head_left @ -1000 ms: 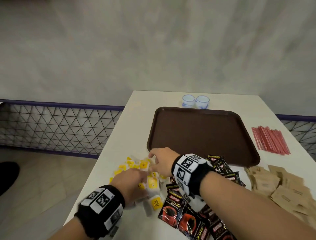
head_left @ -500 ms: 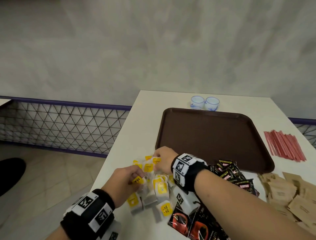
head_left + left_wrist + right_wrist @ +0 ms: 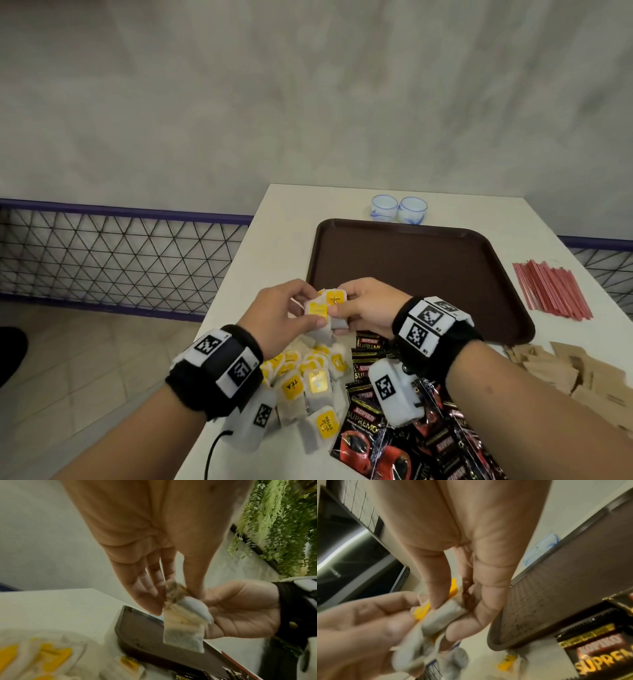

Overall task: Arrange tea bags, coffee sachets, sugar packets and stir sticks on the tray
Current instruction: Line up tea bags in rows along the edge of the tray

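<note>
Both hands hold a small bunch of tea bags (image 3: 325, 308) with yellow tags above the table, just at the near left corner of the brown tray (image 3: 421, 274). My left hand (image 3: 291, 315) pinches the bunch (image 3: 181, 623) from the left, and my right hand (image 3: 363, 308) grips the same bunch (image 3: 443, 611) from the right. A heap of tea bags (image 3: 308, 380) lies on the table below the hands. Black coffee sachets (image 3: 373, 431) lie under my right forearm. Brown sugar packets (image 3: 561, 366) and red stir sticks (image 3: 551, 291) lie to the right.
Two small white and blue cups (image 3: 399, 207) stand beyond the tray's far edge. The white table (image 3: 281, 233) ends at its left edge close to the tea bags, with a floor and a mesh railing (image 3: 120, 246) beyond. The tray holds nothing.
Both hands have risen from the tea bag heap with a bunch of tea bags pinched between them, and now hold it near the tray's near left corner.
</note>
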The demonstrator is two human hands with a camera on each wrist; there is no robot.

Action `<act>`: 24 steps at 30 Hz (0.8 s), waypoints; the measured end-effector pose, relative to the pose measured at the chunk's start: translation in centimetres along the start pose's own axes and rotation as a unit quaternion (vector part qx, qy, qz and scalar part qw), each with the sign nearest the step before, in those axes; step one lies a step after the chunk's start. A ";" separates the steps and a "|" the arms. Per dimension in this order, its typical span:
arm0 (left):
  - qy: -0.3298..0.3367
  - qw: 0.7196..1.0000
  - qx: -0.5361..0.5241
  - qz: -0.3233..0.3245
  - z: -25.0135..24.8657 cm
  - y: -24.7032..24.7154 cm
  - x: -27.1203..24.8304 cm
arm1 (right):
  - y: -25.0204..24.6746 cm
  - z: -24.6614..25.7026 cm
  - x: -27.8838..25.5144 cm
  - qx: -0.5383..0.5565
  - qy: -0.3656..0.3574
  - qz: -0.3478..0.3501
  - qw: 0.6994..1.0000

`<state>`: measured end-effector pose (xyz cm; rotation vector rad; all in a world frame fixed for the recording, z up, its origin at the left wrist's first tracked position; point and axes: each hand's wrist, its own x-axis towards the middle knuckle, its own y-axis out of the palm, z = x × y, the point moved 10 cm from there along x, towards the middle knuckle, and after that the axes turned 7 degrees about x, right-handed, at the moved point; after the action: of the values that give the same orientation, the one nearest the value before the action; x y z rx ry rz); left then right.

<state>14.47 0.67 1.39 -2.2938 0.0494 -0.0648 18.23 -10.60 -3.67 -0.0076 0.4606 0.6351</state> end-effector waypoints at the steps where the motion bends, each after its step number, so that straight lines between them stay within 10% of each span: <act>1: -0.004 1.000 -0.002 0.006 -0.1 0.4 0.4 | 0.0 0.1 -0.1 0.014 -0.004 0.001 1.000; 12: -0.038 0.976 -0.216 0.021 0.3 1.3 2.9 | -0.7 0.3 0.2 0.106 -0.052 -0.024 0.993; 24: -0.010 0.985 -0.170 -0.001 0.0 0.4 4.9 | -2.8 0.5 0.2 0.098 -0.087 -0.071 0.989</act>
<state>19.37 0.15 1.27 -2.6361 0.0500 -0.0361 20.15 -12.65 -3.62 0.1979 0.3490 0.4445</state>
